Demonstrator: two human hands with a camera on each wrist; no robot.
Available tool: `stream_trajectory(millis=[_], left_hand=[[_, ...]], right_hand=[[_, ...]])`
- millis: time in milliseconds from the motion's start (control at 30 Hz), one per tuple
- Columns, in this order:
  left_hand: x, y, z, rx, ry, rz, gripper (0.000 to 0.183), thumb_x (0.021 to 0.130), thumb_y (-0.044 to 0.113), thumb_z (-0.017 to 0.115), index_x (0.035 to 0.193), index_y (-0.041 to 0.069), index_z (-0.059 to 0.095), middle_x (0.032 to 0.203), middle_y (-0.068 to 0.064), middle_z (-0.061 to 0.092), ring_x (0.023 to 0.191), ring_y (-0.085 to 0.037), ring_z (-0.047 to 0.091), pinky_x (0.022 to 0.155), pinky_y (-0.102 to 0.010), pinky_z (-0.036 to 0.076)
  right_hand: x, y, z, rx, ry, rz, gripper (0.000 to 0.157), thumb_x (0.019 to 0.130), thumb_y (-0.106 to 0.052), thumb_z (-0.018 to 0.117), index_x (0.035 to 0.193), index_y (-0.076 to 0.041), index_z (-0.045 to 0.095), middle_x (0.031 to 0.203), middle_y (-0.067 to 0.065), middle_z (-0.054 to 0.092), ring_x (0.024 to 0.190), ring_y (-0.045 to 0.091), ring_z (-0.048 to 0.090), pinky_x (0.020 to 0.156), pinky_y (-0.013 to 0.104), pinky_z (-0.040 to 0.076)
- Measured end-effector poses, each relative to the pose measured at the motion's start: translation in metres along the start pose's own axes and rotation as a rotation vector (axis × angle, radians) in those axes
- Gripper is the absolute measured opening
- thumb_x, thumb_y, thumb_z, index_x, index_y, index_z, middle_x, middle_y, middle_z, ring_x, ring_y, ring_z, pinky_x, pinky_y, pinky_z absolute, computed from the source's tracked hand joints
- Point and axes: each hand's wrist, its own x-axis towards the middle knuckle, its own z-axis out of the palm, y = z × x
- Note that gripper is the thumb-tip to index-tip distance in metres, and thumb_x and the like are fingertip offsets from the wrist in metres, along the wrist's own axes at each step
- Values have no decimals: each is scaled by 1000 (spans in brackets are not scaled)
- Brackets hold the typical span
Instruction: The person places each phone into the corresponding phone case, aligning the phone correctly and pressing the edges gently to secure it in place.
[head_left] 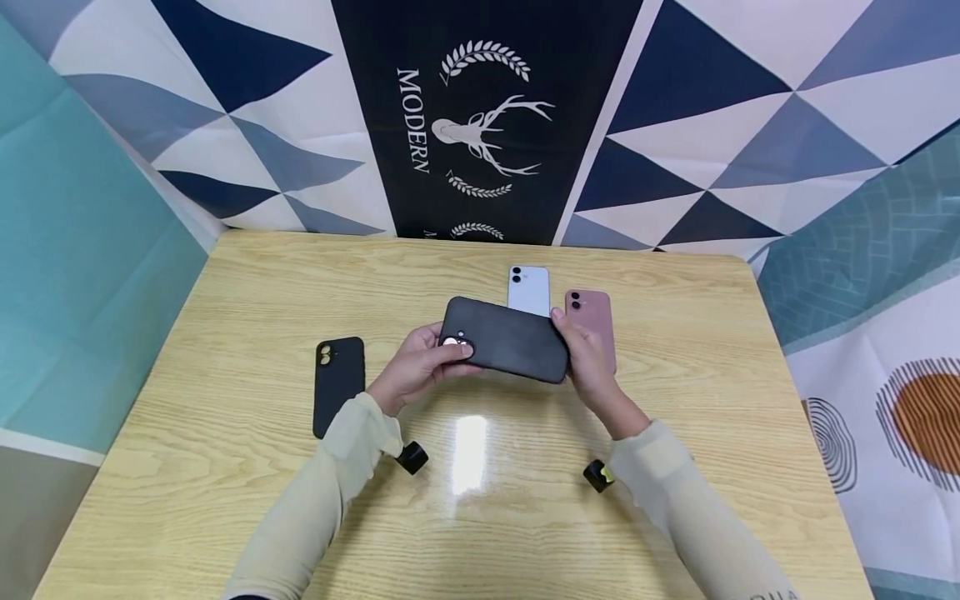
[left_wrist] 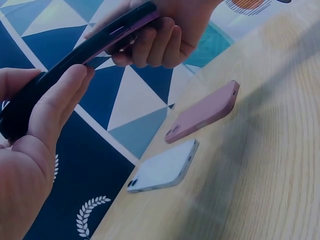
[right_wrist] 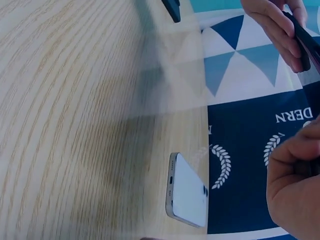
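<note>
Both hands hold a phone in a black case [head_left: 510,340] sideways above the table, its back facing up. At the camera end, my left hand [head_left: 422,365] grips it with the thumb by the camera opening. My right hand [head_left: 590,362] holds the opposite end, thumb on the upper corner. A strip of pink-purple [left_wrist: 135,27] shows along the case's open side in the left wrist view. Beyond the held phone lie a light blue-white phone [head_left: 528,287], partly covered by it in the head view, and a pink phone [head_left: 597,317], partly behind my right hand.
A second black phone case [head_left: 337,385] lies left of my left hand, wood colour showing through its camera opening. Small black wrist cameras [head_left: 412,457] hang under both sleeves. Patterned cloth [head_left: 487,125] stands behind the wooden table's [head_left: 247,292] far edge.
</note>
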Motion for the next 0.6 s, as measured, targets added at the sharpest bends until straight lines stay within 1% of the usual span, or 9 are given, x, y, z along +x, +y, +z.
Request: stream_trajectory(millis=[67, 100, 167, 200, 267, 333, 400, 467, 600], left_hand=[[0, 0, 1, -26, 17, 17, 48, 87, -12, 48, 133, -13, 35, 97, -5, 67, 81, -17, 70, 82, -33, 56], [-1, 1, 2, -38, 26, 29, 48, 87, -12, 47, 133, -13, 35, 98, -5, 67, 82, -17, 70, 81, -33, 56], [-1, 1, 2, -64, 40, 58, 48, 87, -13, 47, 134, -11, 35, 100, -5, 67, 84, -17, 70, 81, -32, 56], [-1, 2, 3, -78, 47, 71, 48, 88, -13, 47, 134, -11, 35, 100, -5, 67, 85, -17, 70, 81, -31, 57], [-1, 2, 4, -100, 62, 96, 47, 88, -12, 47, 134, -10, 36, 101, -5, 67, 86, -17, 70, 82, -31, 56], [-1, 3, 4, -113, 69, 115, 47, 88, -12, 47, 134, -9, 36, 102, -6, 66, 86, -17, 70, 84, -33, 55], [-1, 4, 4, -126, 71, 126, 47, 88, -12, 46, 134, -8, 36, 102, -6, 66, 87, -17, 70, 85, -35, 54], [-1, 4, 4, -139, 71, 130, 47, 88, -13, 45, 134, -9, 36, 102, -6, 66, 88, -17, 70, 85, -35, 54], [-2, 3, 4, -162, 72, 132, 49, 87, -14, 44, 135, -9, 34, 102, -6, 66, 89, -16, 69, 81, -32, 56]], right_hand=[[-2, 0, -3, 13, -81, 10, 39, 99, -32, 43, 72, -17, 66, 56, -8, 62, 44, 3, 55, 43, 17, 46], [-3, 1, -4, 2, -133, 14, 41, 99, -33, 42, 72, -14, 65, 54, -7, 61, 42, 4, 53, 41, 18, 44], [-5, 1, -8, -36, -236, 25, 41, 99, -33, 42, 72, -9, 60, 51, -4, 60, 39, 6, 50, 38, 19, 40], [-6, 2, -9, -66, -276, 27, 40, 99, -33, 42, 72, -9, 60, 52, -4, 61, 39, 6, 50, 39, 19, 41], [-8, 3, -11, -127, -333, 30, 38, 99, -30, 43, 74, -8, 61, 53, -4, 62, 40, 6, 50, 40, 20, 41], [-9, 3, -11, -179, -356, 29, 35, 99, -29, 45, 76, -9, 62, 54, -4, 62, 41, 7, 50, 41, 21, 42], [-9, 2, -11, -210, -365, 23, 36, 99, -30, 44, 76, -9, 62, 55, -4, 62, 41, 7, 50, 41, 21, 43], [-9, 1, -10, -213, -373, 10, 40, 100, -32, 42, 74, -7, 59, 55, -4, 61, 41, 7, 50, 40, 22, 42], [-10, 0, -9, -198, -388, -28, 45, 102, -33, 36, 71, -4, 52, 54, -3, 60, 41, 7, 50, 38, 24, 39]])
